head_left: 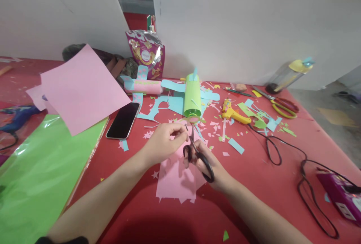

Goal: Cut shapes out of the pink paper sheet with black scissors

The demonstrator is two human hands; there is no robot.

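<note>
My right hand grips a pair of black-handled scissors, fingers through the loops and blades pointing away from me. Close to the blades, my left hand has thumb and fingers pinched together; whatever is between them is too small to make out. Beneath both hands lies a sheet of pink paper, with small pink star cut-outs and scraps around it. Just beyond the scissors' tips is a green paper tube with blue wings, shaped like an aeroplane. A similar pink paper aeroplane lies to its left.
A phone, green sheets and a large pink sheet lie left. At right are a yellow glue gun with its cord, larger scissors, a bottle and a purple power strip. A snack bag stands behind.
</note>
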